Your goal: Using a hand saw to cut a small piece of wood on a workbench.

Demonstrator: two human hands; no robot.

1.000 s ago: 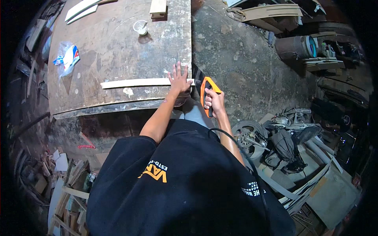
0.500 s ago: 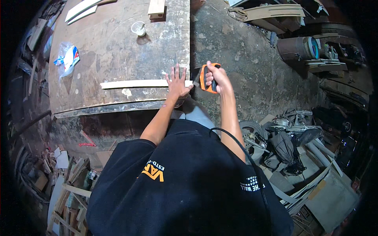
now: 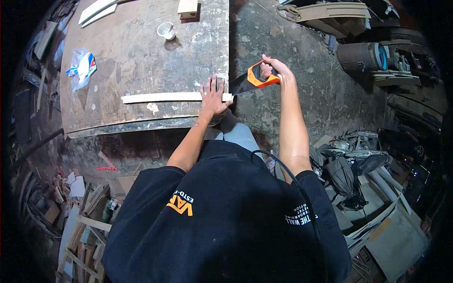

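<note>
My left hand (image 3: pixel 214 101) lies with spread fingers across a long pale wooden strip (image 3: pixel 160 98), pressing it on the worn wooden table (image 3: pixel 127 66) near its front edge. The strip's right end reaches the table's right edge. My right hand (image 3: pixel 277 68) is closed on the orange and black handle of a handsaw (image 3: pixel 256 75). The saw's dark blade (image 3: pixel 240 86) points down-left toward the strip's right end; whether it touches the wood I cannot tell.
On the table sit white strips (image 3: pixel 98 14), a wood block (image 3: pixel 188 8), a plastic cup (image 3: pixel 166 31) and a plastic bag (image 3: pixel 82 69). A barrel (image 3: pixel 358 55), stacked boards, grey bags (image 3: pixel 342 179) and wood scrap (image 3: pixel 89 226) stand around on the floor (image 3: pixel 292 42).
My right hand and the saw handle have moved up and to the right, away from my body, showing more blade. My left hand stays on the strip.
</note>
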